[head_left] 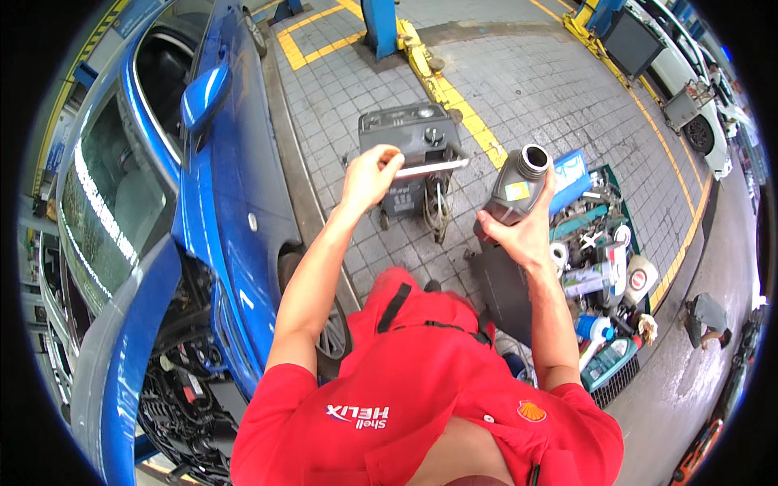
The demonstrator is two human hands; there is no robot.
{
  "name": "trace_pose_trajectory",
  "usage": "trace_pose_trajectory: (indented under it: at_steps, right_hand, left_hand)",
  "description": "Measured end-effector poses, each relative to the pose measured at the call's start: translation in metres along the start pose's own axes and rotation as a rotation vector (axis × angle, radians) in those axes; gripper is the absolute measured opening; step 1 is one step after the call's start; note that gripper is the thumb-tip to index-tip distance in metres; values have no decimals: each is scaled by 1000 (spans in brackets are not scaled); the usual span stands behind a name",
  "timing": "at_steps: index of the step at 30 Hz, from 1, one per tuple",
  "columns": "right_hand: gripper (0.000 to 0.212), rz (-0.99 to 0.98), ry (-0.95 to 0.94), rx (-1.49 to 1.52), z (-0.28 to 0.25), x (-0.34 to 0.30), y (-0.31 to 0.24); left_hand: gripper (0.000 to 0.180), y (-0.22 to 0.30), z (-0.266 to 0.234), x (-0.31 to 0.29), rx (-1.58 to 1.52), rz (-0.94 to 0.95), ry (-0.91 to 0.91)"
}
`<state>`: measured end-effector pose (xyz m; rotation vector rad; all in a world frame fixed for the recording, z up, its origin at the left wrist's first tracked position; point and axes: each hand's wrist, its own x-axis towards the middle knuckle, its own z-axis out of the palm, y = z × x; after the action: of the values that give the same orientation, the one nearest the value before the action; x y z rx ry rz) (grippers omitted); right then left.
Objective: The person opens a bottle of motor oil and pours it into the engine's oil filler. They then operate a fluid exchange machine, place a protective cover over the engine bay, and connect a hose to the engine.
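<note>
My left hand is closed around one end of a slim silvery rod, which points to the right; its exact kind cannot be made out. In my right hand is a dark grey plastic oil bottle with a yellow-and-white label. The bottle tilts, its round neck uncapped and facing up. Rod and bottle are apart from each other. Beyond my left hand stands a black wheeled machine with a knob on top, partly hidden behind the rod.
On my left is a blue car with its engine bay exposed. Bottles, tools and a blue box crowd a cart at my right. A blue lift post rises ahead. Another person bends over at far right.
</note>
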<state>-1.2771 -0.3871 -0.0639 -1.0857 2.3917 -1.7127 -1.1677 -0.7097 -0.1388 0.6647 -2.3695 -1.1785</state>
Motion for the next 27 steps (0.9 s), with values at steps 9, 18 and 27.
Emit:
trace_pose_trajectory:
  at_steps: [9, 18, 27]
  right_hand:
    - [148, -12, 2, -279, 4, 136, 130]
    - [144, 117, -213, -424, 42, 179, 218]
    - [140, 122, -448, -475, 70, 221, 263]
  left_hand:
    - [66, -68, 121, 185, 543, 7, -480]
    - [68, -102, 195, 228, 586, 36, -563]
    - [79, -106, 148, 231, 137, -113, -348]
